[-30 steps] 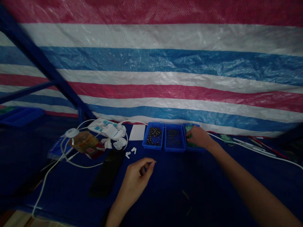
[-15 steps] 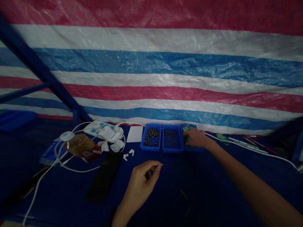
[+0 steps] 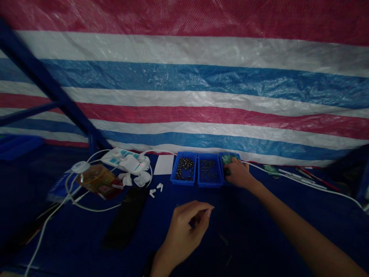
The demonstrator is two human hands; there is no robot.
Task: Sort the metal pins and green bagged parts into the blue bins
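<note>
- Head view, low light, striped tarp (image 3: 184,92) hanging along the far edge of a dark blue mat (image 3: 72,234).
- Right hand (image 3: 238,173) is down in the right bin (image 3: 230,180), on some green pieces (image 3: 230,158); fingers curl over them, but can't tell if it's actually gripping.
- Left hand (image 3: 187,231) hovers over the mat, near and clear of the bins, with its fingertips (image 3: 208,209) pressed together. Looks like a pinch, but nothing shows between them, so can't tell if it holds anything.
- Middle bin (image 3: 210,181) has dark pins, left bin (image 3: 183,181) dark beads. The three sit edge to edge, probably so each part type stays separate and within reach.
- Power strip (image 3: 123,158), bottle (image 3: 95,179) and white earbuds (image 3: 155,190) sit off left, seemingly out of the way.
- Versus the earlier frame: left hand has slid right, right hand's barely moved.
</note>
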